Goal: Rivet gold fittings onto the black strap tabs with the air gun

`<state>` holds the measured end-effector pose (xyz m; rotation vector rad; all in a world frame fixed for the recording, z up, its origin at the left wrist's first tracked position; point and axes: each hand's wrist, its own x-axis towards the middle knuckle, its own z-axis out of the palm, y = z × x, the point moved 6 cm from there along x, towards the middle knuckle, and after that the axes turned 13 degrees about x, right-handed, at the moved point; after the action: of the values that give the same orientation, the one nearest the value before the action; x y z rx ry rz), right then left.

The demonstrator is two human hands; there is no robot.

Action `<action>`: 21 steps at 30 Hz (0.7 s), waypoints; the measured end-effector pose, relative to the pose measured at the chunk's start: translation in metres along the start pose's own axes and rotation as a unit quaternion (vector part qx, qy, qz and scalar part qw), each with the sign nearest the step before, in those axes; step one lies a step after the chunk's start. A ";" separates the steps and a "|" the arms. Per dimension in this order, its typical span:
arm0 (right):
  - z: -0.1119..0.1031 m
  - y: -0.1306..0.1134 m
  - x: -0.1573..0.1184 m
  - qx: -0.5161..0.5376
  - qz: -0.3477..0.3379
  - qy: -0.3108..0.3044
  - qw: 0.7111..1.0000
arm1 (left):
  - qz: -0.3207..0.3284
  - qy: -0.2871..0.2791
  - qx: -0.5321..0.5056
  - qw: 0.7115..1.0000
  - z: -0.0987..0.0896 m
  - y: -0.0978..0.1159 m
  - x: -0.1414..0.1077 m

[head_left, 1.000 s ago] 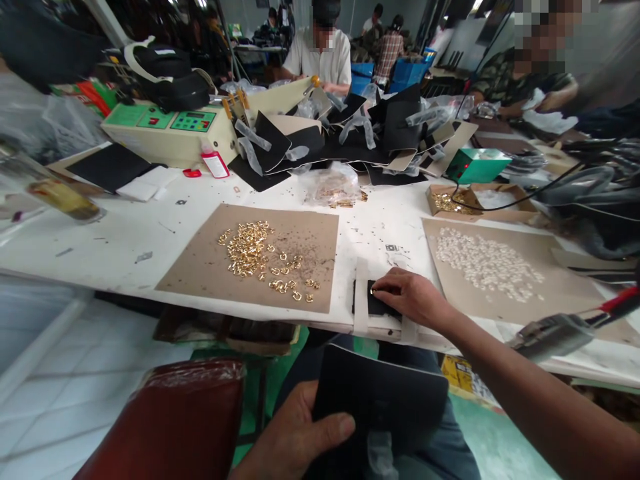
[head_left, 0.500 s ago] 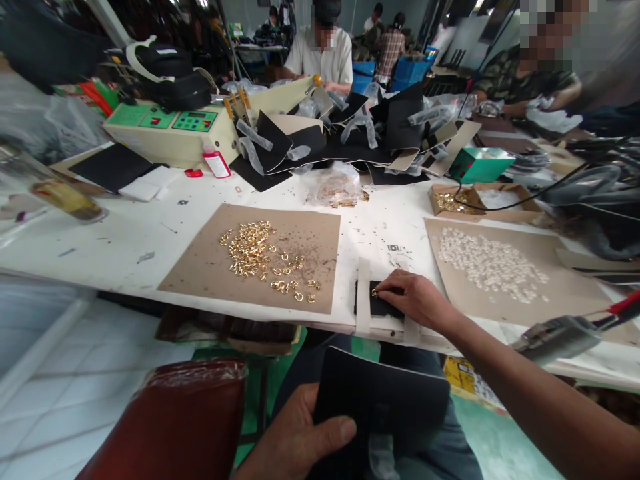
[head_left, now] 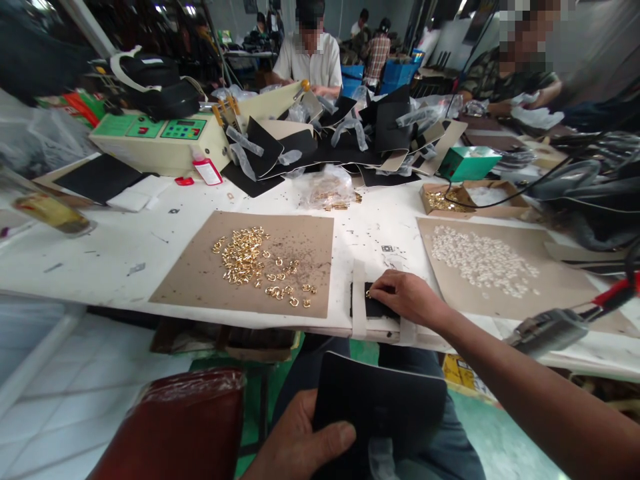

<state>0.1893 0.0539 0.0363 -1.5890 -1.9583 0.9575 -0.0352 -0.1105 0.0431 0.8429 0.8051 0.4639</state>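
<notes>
My left hand (head_left: 305, 437) grips the edge of a black panel (head_left: 380, 407) above my lap, thumb on top; a strip of clear plastic (head_left: 381, 457) hangs at its lower part. My right hand (head_left: 407, 297) pinches a small gold piece (head_left: 369, 293) over a black pad (head_left: 377, 308) at the table's front edge. Pale strips (head_left: 359, 300) cross the pad. To the left, gold rings (head_left: 245, 253) lie heaped on a brown sheet (head_left: 190, 280). Small clear discs (head_left: 480, 260) are spread over another brown sheet (head_left: 575, 273) at the right.
A green-panelled machine (head_left: 160, 143) and a red bottle (head_left: 207, 168) stand at the back left. Black panels (head_left: 345, 143) are piled at the back. A gun-like grey tool (head_left: 550, 332) is at the right. Across the table sits a person in a pale shirt (head_left: 310, 63).
The view has shifted slightly, moving the table items a little left in the picture. Both hands keep nearly the same pose and hold.
</notes>
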 end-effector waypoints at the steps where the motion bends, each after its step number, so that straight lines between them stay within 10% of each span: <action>1: 0.000 0.000 0.000 -0.004 0.006 0.004 1.000 | 0.003 -0.001 0.001 1.000 0.001 0.001 0.000; 14: 0.012 -0.017 -0.014 -0.173 -0.057 0.012 0.983 | 0.004 0.002 0.003 1.000 -0.001 -0.004 -0.001; 21: -0.006 -0.004 -0.027 0.024 -0.081 0.070 0.994 | 0.012 0.094 0.009 0.995 -0.003 0.006 -0.007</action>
<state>0.1980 0.0285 0.0458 -1.4077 -1.9203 0.8006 -0.0424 -0.1096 0.0498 0.8347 0.9744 0.5632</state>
